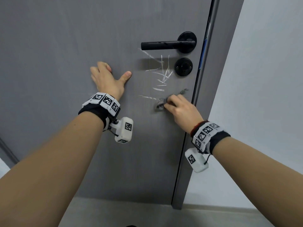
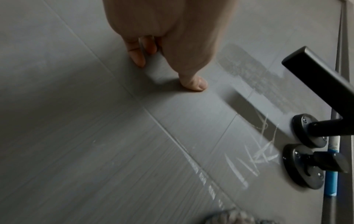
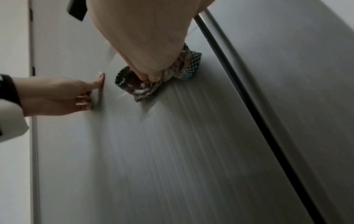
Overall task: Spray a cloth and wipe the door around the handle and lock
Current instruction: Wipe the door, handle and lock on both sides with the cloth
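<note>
A grey door fills the head view, with a black lever handle and a round black lock under it. White scribble marks run from below the handle down past the lock. My right hand grips a bunched checked cloth and presses it on the door below the lock, at the end of a faint white streak. My left hand holds nothing; its fingertips and spread thumb rest on the door left of the marks. The left wrist view shows the handle, lock and marks.
The door frame runs down just right of my right hand. A blue strip sits on the door edge beside the lock. A white wall lies to the right, and pale floor lies below the door.
</note>
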